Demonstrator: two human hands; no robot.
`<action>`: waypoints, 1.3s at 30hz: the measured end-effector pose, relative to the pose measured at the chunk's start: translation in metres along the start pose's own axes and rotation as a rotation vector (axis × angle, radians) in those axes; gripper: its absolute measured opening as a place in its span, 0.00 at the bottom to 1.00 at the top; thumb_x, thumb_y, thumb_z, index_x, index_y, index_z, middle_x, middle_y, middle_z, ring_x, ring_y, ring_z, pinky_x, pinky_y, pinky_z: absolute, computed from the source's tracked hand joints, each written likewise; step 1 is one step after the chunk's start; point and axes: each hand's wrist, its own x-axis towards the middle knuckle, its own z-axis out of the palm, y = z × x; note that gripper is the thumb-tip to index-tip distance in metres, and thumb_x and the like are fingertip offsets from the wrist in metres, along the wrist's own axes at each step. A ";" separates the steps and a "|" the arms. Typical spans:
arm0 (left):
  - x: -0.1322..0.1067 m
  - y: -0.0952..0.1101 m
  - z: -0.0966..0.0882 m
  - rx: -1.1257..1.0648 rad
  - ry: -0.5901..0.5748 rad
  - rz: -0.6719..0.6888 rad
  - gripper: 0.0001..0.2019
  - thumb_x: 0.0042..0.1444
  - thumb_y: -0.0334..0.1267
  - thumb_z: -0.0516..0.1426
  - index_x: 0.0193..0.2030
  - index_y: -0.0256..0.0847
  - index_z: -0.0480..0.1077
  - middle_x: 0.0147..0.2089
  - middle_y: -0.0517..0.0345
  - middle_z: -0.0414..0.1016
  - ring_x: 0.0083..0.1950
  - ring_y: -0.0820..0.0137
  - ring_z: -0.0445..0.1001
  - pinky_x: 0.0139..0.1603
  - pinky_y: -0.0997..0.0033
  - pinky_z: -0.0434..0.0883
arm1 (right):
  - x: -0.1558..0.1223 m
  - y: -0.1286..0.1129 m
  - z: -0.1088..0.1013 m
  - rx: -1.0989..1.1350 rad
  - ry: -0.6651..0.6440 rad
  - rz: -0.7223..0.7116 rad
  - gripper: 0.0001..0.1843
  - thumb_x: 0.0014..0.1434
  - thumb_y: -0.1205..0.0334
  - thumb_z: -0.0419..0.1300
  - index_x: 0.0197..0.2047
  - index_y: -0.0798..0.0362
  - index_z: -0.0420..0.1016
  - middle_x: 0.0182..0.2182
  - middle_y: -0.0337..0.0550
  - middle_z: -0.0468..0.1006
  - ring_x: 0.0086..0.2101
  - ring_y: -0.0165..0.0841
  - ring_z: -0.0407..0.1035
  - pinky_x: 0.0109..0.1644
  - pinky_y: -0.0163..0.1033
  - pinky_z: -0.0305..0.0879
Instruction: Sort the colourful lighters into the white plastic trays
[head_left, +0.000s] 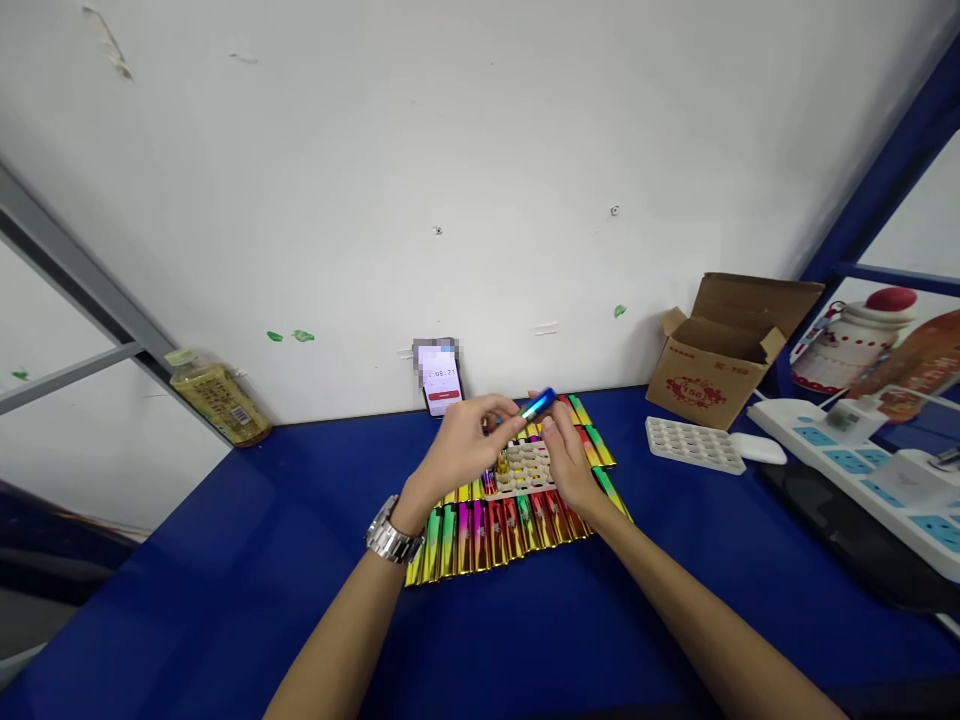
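Observation:
A shiny blue lighter (538,405) is held up at a slant above the others. My left hand (472,438), with a metal watch at its wrist, pinches its lower end between thumb and fingers. At the upper end, the fingers of my right hand (570,455) close round it, partly hidden behind it. Below both hands lies a white holed tray (529,470), with a few metallic lighters standing at its left side. Rows of glossy lighters (517,525) in red, green, purple and gold surround the tray on the blue table.
A phone (441,378) showing a timer leans on the wall. Far left stands a bottle (217,398) of yellow liquid. To the right are an open cardboard box (697,370), a second white tray (694,445), a white mouse-like object (759,449) and a power strip (840,455).

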 end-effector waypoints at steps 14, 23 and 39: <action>-0.035 -0.050 0.018 0.131 0.461 -0.041 0.16 0.64 0.44 0.46 0.35 0.40 0.71 0.36 0.53 0.76 0.40 0.66 0.72 0.40 0.69 0.67 | 0.009 0.004 -0.004 0.655 0.055 0.508 0.23 0.61 0.42 0.46 0.23 0.50 0.60 0.12 0.29 0.50 0.13 0.25 0.45 0.18 0.33 0.52; -0.044 -0.062 0.021 0.185 0.419 -0.068 0.18 0.65 0.44 0.44 0.33 0.41 0.70 0.34 0.53 0.75 0.40 0.66 0.72 0.41 0.67 0.67 | 0.006 -0.006 0.001 0.596 -0.010 0.762 0.23 0.58 0.51 0.42 0.15 0.49 0.53 0.08 0.30 0.47 0.10 0.23 0.37 0.11 0.29 0.37; -0.046 -0.064 0.022 0.199 0.364 -0.074 0.18 0.65 0.44 0.43 0.32 0.41 0.70 0.34 0.54 0.75 0.39 0.66 0.71 0.40 0.66 0.66 | 0.004 -0.008 0.004 0.566 -0.029 0.813 0.21 0.56 0.56 0.41 0.13 0.48 0.51 0.07 0.31 0.46 0.10 0.23 0.37 0.11 0.30 0.36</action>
